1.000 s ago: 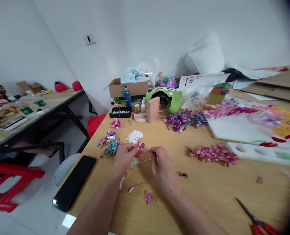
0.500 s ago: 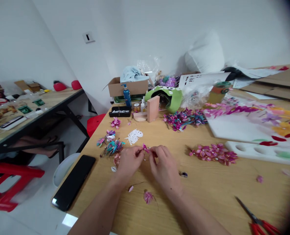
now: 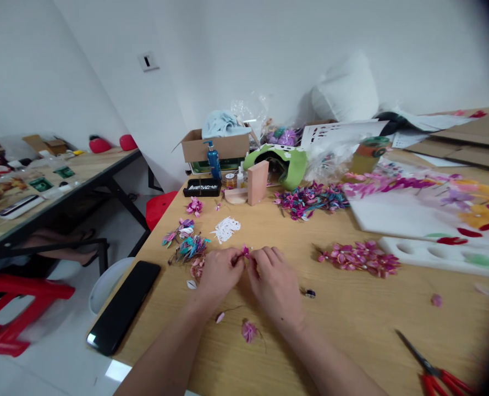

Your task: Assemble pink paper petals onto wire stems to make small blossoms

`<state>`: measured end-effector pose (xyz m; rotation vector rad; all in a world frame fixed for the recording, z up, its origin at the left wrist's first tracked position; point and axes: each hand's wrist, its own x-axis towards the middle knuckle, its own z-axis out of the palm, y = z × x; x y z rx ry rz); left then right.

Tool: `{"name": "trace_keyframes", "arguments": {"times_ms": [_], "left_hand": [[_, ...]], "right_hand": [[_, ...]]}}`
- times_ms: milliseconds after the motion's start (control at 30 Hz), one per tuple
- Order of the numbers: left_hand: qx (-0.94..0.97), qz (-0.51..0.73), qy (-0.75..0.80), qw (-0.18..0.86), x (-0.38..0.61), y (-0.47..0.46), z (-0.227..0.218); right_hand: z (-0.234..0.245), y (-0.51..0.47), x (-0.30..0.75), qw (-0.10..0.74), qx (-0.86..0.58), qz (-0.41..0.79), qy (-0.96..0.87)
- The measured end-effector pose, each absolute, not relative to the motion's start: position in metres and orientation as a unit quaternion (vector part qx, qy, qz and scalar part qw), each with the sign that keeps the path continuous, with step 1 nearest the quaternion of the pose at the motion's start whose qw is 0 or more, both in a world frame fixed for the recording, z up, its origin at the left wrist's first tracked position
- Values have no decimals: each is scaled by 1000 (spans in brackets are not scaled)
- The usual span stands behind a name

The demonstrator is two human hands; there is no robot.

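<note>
A black phone (image 3: pixel 124 308) lies in the lower left of the frame; teal and purple petals (image 3: pixel 191 247) sit left of centre. At the centre, the left hand (image 3: pixel 221 272) pinches a small magenta flower (image 3: pixel 245 251). Just beside it the right hand (image 3: pixel 274 283) curls inward, its grip too hidden to tell. Right of centre lies a pink flower cluster (image 3: pixel 362 258); scissors (image 3: pixel 429 367) rest lower right.

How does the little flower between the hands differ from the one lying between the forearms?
The magenta flower sits between left hand and right hand; the pale pink flower lies on the table. The magenta flower is deeper in colour than the pale pink flower. The pale pink flower shows a thin stem; the magenta flower's is not visible. Both are small and pinkish.
</note>
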<state>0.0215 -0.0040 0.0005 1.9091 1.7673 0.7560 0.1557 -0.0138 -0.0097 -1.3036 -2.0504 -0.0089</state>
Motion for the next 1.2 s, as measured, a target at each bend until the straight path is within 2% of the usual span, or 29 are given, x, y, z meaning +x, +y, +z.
{"name": "trace_keyframes", "arguments": {"times_ms": [400, 833, 1200], "left_hand": [[719, 273, 605, 207, 24, -3, -2], [676, 305, 596, 309, 23, 0, -6], [693, 296, 584, 301, 22, 0, -4]], "right_hand": [[-8, -16, 156, 325, -504, -39, -799], [-8, -16, 156, 309, -497, -34, -810], [-8, -17, 157, 301, -489, -51, -817]]}}
